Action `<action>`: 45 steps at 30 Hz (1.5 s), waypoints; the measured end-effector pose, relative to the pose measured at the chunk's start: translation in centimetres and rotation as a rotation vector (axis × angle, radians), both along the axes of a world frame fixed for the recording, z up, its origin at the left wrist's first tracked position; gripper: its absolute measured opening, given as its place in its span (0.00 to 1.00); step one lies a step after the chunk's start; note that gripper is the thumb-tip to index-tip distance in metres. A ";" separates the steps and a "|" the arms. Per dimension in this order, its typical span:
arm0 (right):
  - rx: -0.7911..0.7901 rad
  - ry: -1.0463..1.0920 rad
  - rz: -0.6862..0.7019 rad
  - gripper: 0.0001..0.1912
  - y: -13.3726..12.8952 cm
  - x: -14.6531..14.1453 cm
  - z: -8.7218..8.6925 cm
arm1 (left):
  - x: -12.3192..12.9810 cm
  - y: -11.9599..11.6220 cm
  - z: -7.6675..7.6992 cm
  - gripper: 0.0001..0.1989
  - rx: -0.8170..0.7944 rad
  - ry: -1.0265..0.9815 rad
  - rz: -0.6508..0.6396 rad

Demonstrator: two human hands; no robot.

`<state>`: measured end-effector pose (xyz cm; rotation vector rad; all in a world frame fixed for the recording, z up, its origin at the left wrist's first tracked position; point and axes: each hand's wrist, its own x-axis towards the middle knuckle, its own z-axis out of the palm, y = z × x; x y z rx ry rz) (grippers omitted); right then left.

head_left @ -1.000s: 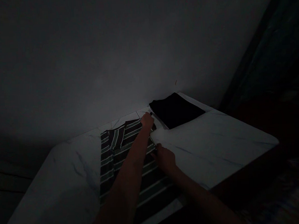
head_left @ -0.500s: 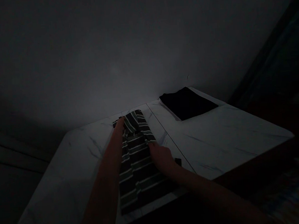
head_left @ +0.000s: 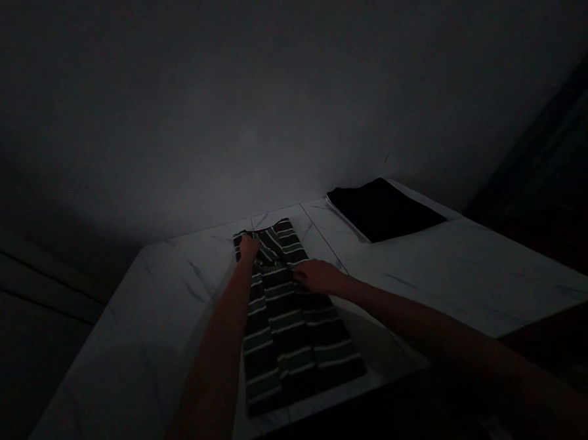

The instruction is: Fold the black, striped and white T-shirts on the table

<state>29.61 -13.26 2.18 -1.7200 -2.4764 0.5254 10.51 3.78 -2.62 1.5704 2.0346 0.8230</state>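
Observation:
A dark garment with pale stripes [head_left: 290, 338], which looks like a shirt, lies in a long folded strip on the marble-patterned table. Near its far end my left hand [head_left: 249, 246] is closed on the cloth by the left edge. My right hand [head_left: 319, 276] rests over the right edge at mid-length, fingers curled in and gripping the fabric. Between the hands the cloth is bunched, with a patch of lettering or print too dark to read. My forearms hide some of the table around it.
A folded black cloth [head_left: 385, 212] lies on something white at the back right of the table [head_left: 425, 272]. Thin seams run across the tabletop. A plain wall [head_left: 249, 117] stands right behind it. The room is very dim.
The garment's right side now lies flatter, its loose part near the front right tucked in along the strip. My right hand has shifted slightly farther up the edge. The view has moved a little.

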 end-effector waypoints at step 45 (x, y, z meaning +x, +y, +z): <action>0.207 0.128 0.619 0.30 -13.5 6.6 -7.2 | -5.4 -32.6 0.1 0.25 0.179 0.489 -0.976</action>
